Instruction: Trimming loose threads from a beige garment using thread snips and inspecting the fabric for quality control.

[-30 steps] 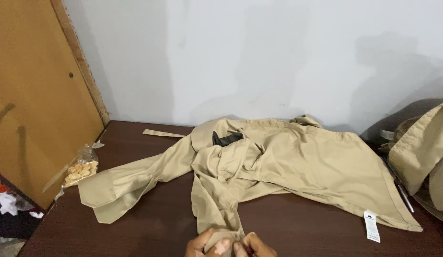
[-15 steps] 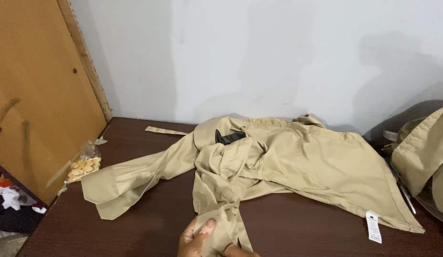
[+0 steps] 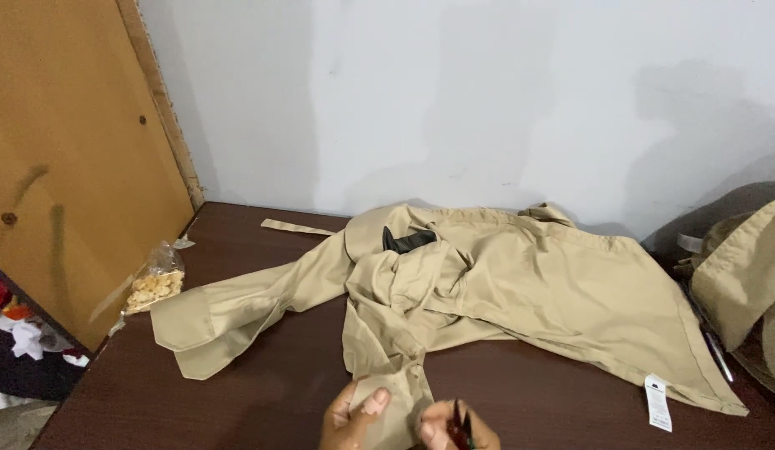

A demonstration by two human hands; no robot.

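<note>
We note the khaki shirt (image 3: 520,292) spread on the dark brown table (image 3: 262,400) against a white wall (image 3: 454,100), long axis running left to right, one sleeve (image 3: 237,312) pointing left. Our left hand (image 3: 354,417) pinches its near cuff (image 3: 396,392); our right hand (image 3: 454,427) grips a small dark tool (image 3: 460,417).

hands: left hand (image 3: 354,417) and right hand (image 3: 454,427) cut off by near edge | thin dark tool (image 3: 462,421) in right hand (too small to identify) | second khaki garment (image 3: 741,279) cut at right edge
</note>
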